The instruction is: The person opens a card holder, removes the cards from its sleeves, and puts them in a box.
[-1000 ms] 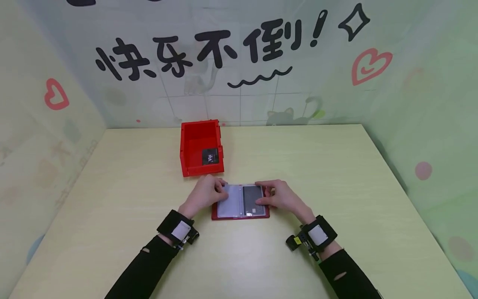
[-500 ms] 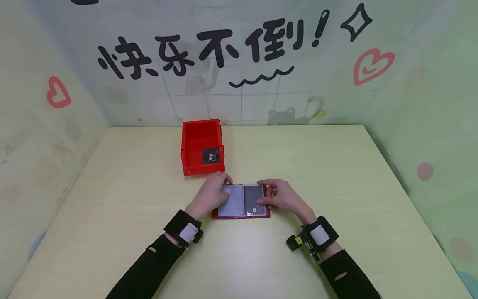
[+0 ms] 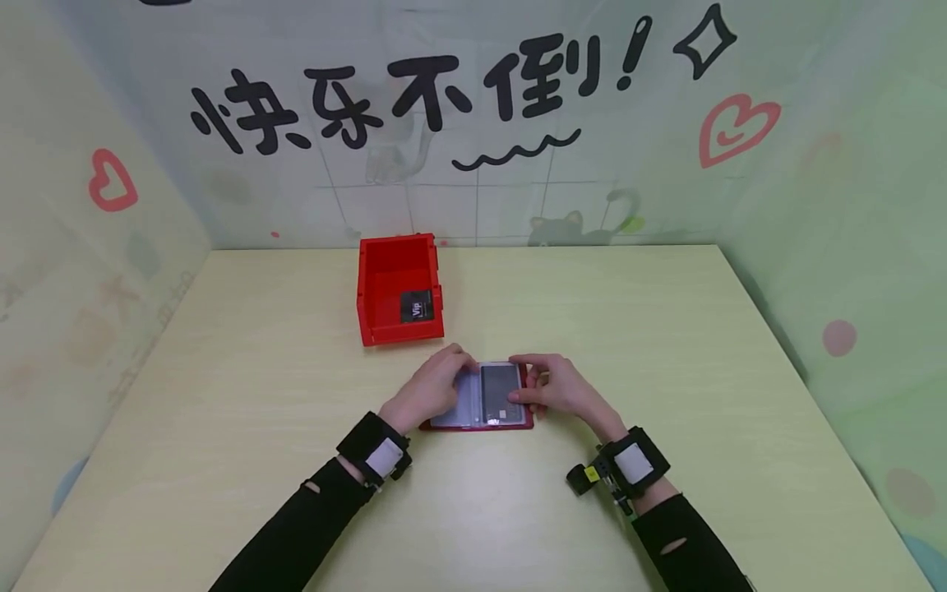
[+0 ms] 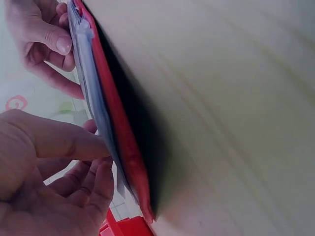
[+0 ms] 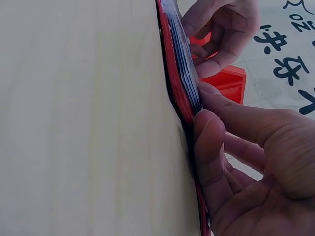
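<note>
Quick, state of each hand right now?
Left hand: touching the card holder on its left side; can't tell whether it's pinching.
Right hand: closed, holding the card holder's right side.

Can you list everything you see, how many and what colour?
card holder: one, red with clear pages, open, in the middle
grey card: one, grey, in the card holder's right side
box: one, red, beyond the card holder
Vip card: one, black, in the box
table: one, pale, under the box
writing: one full row, black, back wall
hearts: two, pink, flanking the writing
sleeves: two, black, left and right
wrist straps: two, black, left and right
left hand: one, bare, card holder's left
right hand: one, bare, card holder's right
</note>
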A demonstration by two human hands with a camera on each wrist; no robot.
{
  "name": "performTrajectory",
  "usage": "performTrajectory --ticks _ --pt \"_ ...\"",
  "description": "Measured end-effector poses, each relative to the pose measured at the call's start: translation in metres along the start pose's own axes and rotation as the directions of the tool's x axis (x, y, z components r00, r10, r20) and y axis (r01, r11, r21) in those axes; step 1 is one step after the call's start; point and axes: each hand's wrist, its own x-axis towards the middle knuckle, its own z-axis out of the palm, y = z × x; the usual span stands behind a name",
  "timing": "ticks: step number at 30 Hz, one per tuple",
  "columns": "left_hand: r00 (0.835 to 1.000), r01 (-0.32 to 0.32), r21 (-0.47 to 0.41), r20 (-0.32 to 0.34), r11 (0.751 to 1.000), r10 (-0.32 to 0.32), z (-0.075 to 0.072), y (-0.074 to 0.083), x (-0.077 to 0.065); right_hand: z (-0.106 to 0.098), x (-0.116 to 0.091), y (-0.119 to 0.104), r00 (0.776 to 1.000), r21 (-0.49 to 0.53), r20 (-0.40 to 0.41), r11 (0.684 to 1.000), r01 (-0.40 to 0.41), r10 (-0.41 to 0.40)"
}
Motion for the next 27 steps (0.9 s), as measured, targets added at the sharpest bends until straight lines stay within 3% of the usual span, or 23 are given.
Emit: performTrajectory --ticks 11,27 --pt "0.999 0.047 -0.144 0.012 0.989 -0.045 0.001 -0.005 0.010 -0.001 -0.001 -0.002 1.000 0.034 0.011 0.999 0.004 -0.005" --pt "0.992 0.124 -0.213 0.013 0.969 -0.124 0.002 -0.001 0.011 0.003 -0.001 -0.003 1.000 -0.009 -0.021 1.000 -0.023 0.022"
